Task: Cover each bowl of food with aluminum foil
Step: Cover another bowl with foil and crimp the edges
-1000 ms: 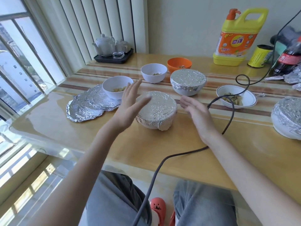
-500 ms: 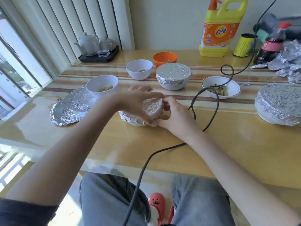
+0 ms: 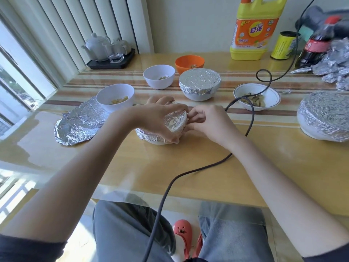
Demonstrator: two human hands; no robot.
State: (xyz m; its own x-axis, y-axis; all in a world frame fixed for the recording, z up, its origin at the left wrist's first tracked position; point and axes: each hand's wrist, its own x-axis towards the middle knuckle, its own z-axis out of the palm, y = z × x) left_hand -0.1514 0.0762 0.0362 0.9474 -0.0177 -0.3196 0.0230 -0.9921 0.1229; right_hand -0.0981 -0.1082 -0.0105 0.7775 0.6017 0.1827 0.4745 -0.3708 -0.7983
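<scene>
A white bowl wrapped in foil sits at the table's middle. My left hand lies over its top with fingers curled down around the near side. My right hand pinches the foil at the bowl's right rim. Loose foil sheets lie to the left, under an uncovered white bowl with yellow food. Behind stand another open white bowl, an orange bowl, a foil-covered bowl and an open rimmed bowl. A large foil-covered bowl is at the right.
A dark cable loops across the table past my right hand and down over the near edge. At the back stand a tea set on a black tray, a yellow detergent jug, a yellow can, a cola bottle and crumpled foil.
Both hands went from hovering open beside the foil-covered bowl to closing on it. The left now wraps over the top, and the right pinches the rim foil.
</scene>
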